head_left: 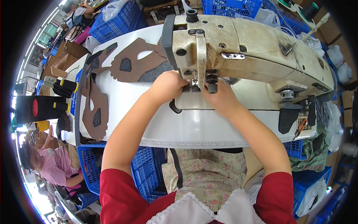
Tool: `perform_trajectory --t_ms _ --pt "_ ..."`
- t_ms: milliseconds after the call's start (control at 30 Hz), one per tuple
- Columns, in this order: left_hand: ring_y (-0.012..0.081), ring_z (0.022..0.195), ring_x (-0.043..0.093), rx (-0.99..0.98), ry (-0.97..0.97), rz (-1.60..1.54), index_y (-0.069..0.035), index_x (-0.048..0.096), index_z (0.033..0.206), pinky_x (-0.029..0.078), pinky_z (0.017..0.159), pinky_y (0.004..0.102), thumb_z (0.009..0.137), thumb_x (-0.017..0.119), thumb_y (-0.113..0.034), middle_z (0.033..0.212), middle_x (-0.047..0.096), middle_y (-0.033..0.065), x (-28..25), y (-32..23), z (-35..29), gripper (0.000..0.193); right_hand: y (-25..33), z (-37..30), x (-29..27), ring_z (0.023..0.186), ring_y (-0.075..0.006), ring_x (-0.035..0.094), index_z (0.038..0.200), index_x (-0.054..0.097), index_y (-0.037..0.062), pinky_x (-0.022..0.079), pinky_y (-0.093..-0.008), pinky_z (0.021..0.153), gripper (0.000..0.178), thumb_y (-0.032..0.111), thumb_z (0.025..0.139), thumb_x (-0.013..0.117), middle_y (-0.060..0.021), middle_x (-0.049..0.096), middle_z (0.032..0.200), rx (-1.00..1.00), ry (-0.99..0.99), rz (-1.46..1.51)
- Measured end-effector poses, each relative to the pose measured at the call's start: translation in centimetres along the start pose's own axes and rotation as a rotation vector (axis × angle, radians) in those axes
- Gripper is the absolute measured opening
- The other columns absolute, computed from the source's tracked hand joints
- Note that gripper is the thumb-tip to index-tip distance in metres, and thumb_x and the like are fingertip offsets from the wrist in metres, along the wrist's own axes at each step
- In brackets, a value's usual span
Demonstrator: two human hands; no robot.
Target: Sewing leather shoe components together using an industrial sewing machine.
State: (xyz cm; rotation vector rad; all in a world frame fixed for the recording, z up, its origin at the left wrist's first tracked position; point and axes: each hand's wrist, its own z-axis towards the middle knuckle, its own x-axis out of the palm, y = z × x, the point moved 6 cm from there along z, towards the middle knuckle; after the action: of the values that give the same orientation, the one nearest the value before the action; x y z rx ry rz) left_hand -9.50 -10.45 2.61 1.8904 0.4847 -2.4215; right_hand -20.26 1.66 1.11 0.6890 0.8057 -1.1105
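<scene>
Both of my hands are at the needle area of a cream industrial sewing machine (257,44). My left hand (168,87) is closed, its fingertips left of the presser foot at the edge of a small dark piece; what it grips is mostly hidden. On the other side, my right hand (222,98) is closed, with fingertips close to the needle and partly behind the machine head. Beyond my left hand lies a brown leather-like cut piece (128,61) with a cut-out, a dark patch and grey felt-like backing.
More brown pieces with dark patches (97,115) lie along the table's left end. A black piece (289,120) and orange-handled snippers (300,127) are at the right. Blue crates (113,22) surround the white table (149,130). Other people (61,164) sit at the left.
</scene>
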Motion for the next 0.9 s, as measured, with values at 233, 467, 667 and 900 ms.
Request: perform_trajectory --t_ms 233,467,667,900 --pt "0.0337 0.077 0.066 0.002 0.008 0.031 -0.009 0.073 0.081 0.053 0.069 0.0447 0.07 0.064 -0.006 0.077 0.065 0.0143 0.8 0.6 0.2 0.014 -1.3 0.8 -0.1 0.104 -0.0292 0.058 0.096 0.066 0.0019 0.051 -0.041 0.085 0.027 0.007 0.069 0.065 -0.0124 0.063 0.1 0.321 -0.055 0.337" --pt "0.0341 0.079 0.066 -0.068 0.013 0.033 -0.011 0.071 0.087 0.053 0.069 0.0453 0.072 0.063 -0.004 0.08 0.066 0.0133 0.7 0.6 0.5 0.019 -0.9 0.6 0.5 0.105 -0.0276 0.058 0.097 0.067 0.0023 0.051 -0.0392 0.086 0.028 0.007 0.07 0.065 -0.0087 0.063 0.105 0.039 -0.127 0.014" --pt "0.0338 0.079 0.066 -0.059 -0.023 0.065 -0.012 0.071 0.09 0.054 0.069 0.0447 0.073 0.062 -0.004 0.082 0.067 0.0126 0.9 0.6 0.4 0.021 -2.1 0.7 0.3 0.08 -0.0417 0.064 0.093 0.064 0.004 0.051 -0.0483 0.07 0.013 0.015 0.086 0.064 -0.02 0.067 0.084 0.235 -0.142 0.35" --pt "0.0339 0.079 0.066 -0.058 -0.001 0.085 -0.012 0.07 0.092 0.054 0.069 0.0444 0.073 0.063 -0.005 0.082 0.067 0.0122 0.7 0.1 0.5 0.021 -2.4 -0.2 1.6 0.081 -0.0338 0.063 0.084 0.066 0.0042 0.052 -0.0438 0.069 0.008 0.011 0.081 0.063 -0.0134 0.064 0.086 0.202 -0.08 0.212"
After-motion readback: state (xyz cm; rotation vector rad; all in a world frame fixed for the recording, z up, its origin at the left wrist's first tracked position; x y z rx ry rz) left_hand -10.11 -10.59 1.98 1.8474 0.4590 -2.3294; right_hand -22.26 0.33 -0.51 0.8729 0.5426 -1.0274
